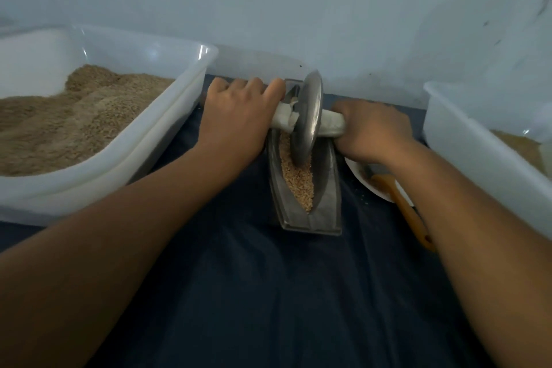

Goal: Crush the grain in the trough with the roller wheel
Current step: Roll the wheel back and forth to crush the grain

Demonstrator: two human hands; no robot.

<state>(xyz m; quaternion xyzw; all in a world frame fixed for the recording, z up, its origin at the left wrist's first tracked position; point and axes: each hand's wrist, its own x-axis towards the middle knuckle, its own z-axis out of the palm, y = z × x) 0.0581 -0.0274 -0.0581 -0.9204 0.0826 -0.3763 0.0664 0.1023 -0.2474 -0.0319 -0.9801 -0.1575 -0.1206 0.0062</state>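
A narrow boat-shaped metal trough [328, 188] lies on the dark blue cloth, running away from me. Pale crushed grain [300, 182] fills its groove. A metal roller wheel [309, 116] stands upright in the groove, toward the far half of the trough, its lower edge in the grain. A cloth-wrapped axle runs through the wheel. My left hand [239, 110] grips the axle's left end [282, 119]. My right hand [373, 128] grips the right end [331, 125]. Both forearms reach in from the near edge.
A large white plastic tub [167, 116] with brown grain stands on the left. Another white tub [466, 140] with some grain stands on the right. A white plate [379, 191] with a yellow-handled scoop [406, 209] lies beneath my right wrist. A pale wall rises close behind.
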